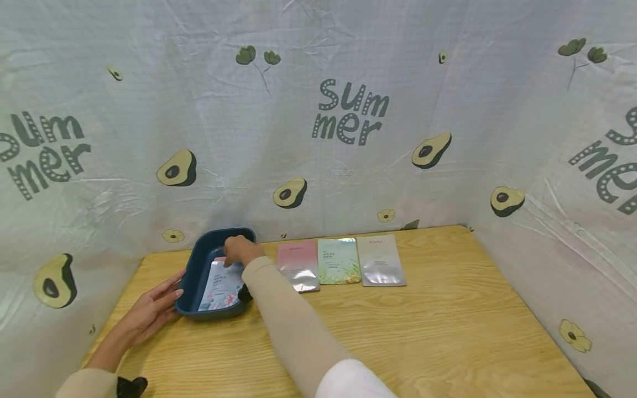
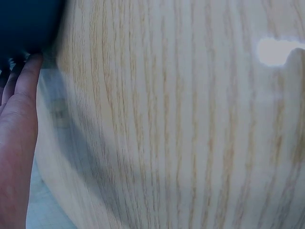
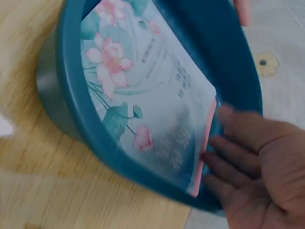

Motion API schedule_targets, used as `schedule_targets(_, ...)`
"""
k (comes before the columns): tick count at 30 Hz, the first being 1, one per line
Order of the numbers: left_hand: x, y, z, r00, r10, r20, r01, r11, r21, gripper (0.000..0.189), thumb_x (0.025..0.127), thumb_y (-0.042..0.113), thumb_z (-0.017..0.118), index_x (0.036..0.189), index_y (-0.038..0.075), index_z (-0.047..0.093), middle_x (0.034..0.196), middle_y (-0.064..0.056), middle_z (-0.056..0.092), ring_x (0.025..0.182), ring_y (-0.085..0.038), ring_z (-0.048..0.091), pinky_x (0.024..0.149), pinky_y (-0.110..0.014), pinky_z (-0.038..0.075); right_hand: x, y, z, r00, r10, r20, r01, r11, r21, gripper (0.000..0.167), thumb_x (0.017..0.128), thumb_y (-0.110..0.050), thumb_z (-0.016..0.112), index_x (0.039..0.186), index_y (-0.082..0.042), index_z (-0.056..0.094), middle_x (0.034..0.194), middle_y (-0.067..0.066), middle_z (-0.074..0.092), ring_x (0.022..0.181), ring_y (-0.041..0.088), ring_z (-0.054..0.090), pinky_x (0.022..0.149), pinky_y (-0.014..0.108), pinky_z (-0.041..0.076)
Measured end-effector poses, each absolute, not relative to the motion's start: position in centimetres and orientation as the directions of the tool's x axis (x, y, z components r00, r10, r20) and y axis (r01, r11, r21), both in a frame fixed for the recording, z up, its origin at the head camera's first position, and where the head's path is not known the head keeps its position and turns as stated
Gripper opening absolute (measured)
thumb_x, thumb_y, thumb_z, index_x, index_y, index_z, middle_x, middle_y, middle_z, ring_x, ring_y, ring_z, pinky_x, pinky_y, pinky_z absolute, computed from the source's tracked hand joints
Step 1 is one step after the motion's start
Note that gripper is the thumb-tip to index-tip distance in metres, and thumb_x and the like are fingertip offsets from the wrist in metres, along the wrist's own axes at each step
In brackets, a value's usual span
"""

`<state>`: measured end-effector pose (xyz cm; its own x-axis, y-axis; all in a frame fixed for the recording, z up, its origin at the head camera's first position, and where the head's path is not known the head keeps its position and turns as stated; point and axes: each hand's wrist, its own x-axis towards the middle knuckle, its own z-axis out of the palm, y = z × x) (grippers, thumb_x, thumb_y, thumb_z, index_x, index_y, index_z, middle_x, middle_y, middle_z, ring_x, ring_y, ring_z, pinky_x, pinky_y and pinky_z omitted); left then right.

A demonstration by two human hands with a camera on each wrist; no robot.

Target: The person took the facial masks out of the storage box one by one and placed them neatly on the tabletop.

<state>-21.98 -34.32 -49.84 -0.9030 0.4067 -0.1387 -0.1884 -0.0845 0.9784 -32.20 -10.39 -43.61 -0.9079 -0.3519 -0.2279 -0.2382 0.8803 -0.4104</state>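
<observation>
A dark blue plastic basin (image 1: pixel 191 287) stands at the table's left end. Inside it lies a flat packet (image 1: pixel 219 287), pale with pink lotus flowers and green leaves; a pink strip shows along its far end. My right hand (image 1: pixel 242 250) reaches over the basin's far right part. In the right wrist view its loosely bent fingers (image 3: pixel 228 164) are right at the packet's pink end, thumb and fingers apart. My left hand (image 1: pixel 151 310) lies against the basin's left outer side, fingers stretched along the wall. Only part of that hand (image 2: pixel 19 109) shows in the left wrist view.
To the basin's right, three packets lie side by side along the table's back: a pink and silver one (image 1: pixel 297 262), a green flowered one (image 1: pixel 339 260) and a pale silver one (image 1: pixel 381 260). A printed curtain (image 1: pixel 348 182) hangs behind the wooden table (image 1: pixel 423 331).
</observation>
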Motion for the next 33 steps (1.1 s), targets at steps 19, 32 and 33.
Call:
schedule_targets(19,-22.3,-34.3,-50.7,-0.91,0.397,-0.124,-0.175,-0.094,0.98,0.069,0.109,0.011,0.047,0.164,0.012,0.004,0.13,0.028,0.055,0.119,-0.003,0.06,0.095,-0.029,0.054,-32.0,-12.2,-46.2,-0.939,-0.335,-0.078,-0.288,0.89,-0.354,0.021,0.097,-0.013,0.07,0.112,-0.023,0.081,0.108,-0.01,0.073,0.076,0.009,0.058,0.071,0.021,0.05)
schedule_targets(32,-22.3,-34.3,-50.3,-0.907,0.395,-0.146,-0.18,-0.051,0.982,0.07,0.11,0.015,0.045,0.164,0.013,-0.001,0.165,-0.003,0.024,0.121,0.002,0.056,0.097,-0.027,0.052,-32.2,-11.4,-45.2,-0.938,-0.344,-0.049,-0.252,0.769,-0.587,0.017,0.094,-0.018,0.075,0.108,-0.026,0.082,0.113,-0.014,0.073,0.094,0.003,0.062,0.081,0.02,0.051)
schedule_targets(33,-22.4,-34.2,-50.2,-0.908,0.39,-0.155,-0.187,-0.044,0.981,0.071,0.111,0.016,0.045,0.164,0.013,-0.001,0.168,-0.011,0.012,0.121,0.003,0.056,0.097,-0.027,0.052,-32.3,-11.4,-45.1,-0.94,-0.339,-0.046,-0.245,0.761,-0.601,0.017,0.093,-0.019,0.076,0.107,-0.026,0.083,0.112,-0.014,0.073,0.094,0.003,0.061,0.081,0.019,0.05)
